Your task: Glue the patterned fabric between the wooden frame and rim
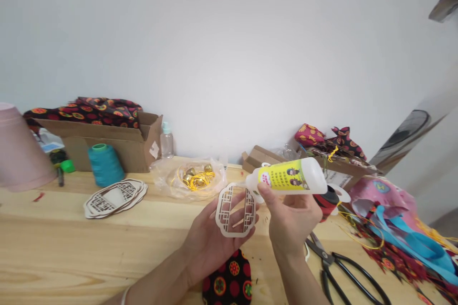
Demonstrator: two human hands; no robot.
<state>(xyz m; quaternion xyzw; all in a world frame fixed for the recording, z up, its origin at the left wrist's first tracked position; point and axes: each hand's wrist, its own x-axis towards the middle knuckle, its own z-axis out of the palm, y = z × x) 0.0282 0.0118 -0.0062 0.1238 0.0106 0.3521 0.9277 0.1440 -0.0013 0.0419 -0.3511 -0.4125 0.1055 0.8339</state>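
Note:
On the palm of my left hand rests a pale wooden lattice frame, its outer edge held by the curled fingers. My right hand grips a white glue bottle with a yellow label, tipped nearly on its side. The bottle's nozzle points left and meets the upper edge of the frame; whether it touches, I cannot tell. Below my hands a black patterned fabric piece lies on the table. Black-handled scissors lie beside my right forearm.
More lattice frames are stacked at left, near a teal thread cone. Behind are a cardboard box of fabric, a spray bottle and a plastic bag with gold bells. Fabric scraps and blue ribbon crowd the right.

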